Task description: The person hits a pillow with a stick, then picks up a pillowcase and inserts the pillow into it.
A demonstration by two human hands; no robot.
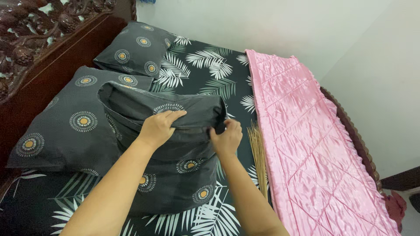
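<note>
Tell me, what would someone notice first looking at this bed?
Probably the shiny pink quilted blanket, folded in a long strip down the bed's right side. Next, in the middle, the left hand and right hand grip the open end of a dark grey pillowcase with round sunburst prints. Two matching pillows lie by the carved wooden headboard on the left.

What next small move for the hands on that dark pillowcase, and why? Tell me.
Probably pull the flap further across the opening. The left hand and right hand both pinch the pillowcase at its open end, where the fabric is bunched and folded, not yet flat like the pillow beside it.
</note>
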